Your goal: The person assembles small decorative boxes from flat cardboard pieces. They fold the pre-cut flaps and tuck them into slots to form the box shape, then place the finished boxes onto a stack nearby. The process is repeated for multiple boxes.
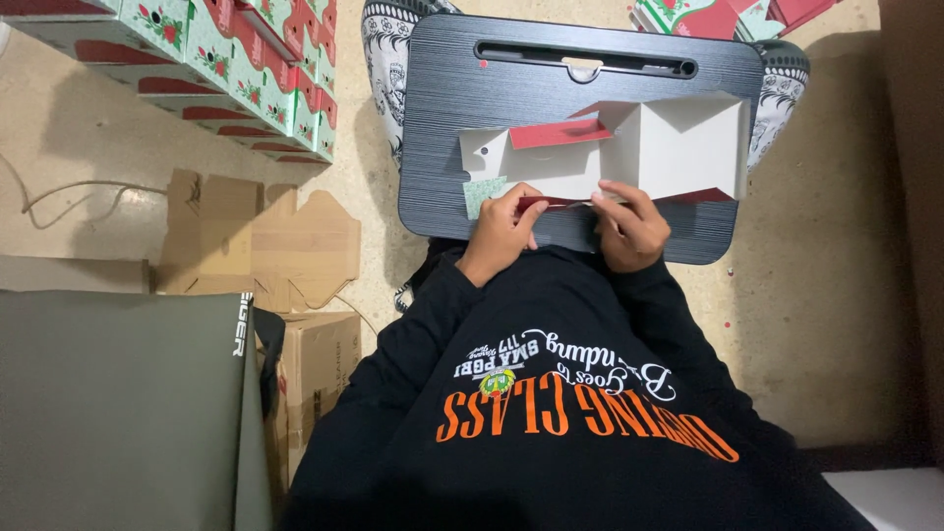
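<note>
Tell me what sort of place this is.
Probably a home floor used for box folding. The person sits at a dark grey ribbed lap desk, both hands on a flat white-and-red cardboard box blank. Finished green-and-red floral boxes are stacked nearby, with brown corrugated cardboard.

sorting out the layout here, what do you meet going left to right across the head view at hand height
flattened brown cardboard → left hand → right hand, both hands on the near edge of the white and red box blank, on the dark lap desk
</note>
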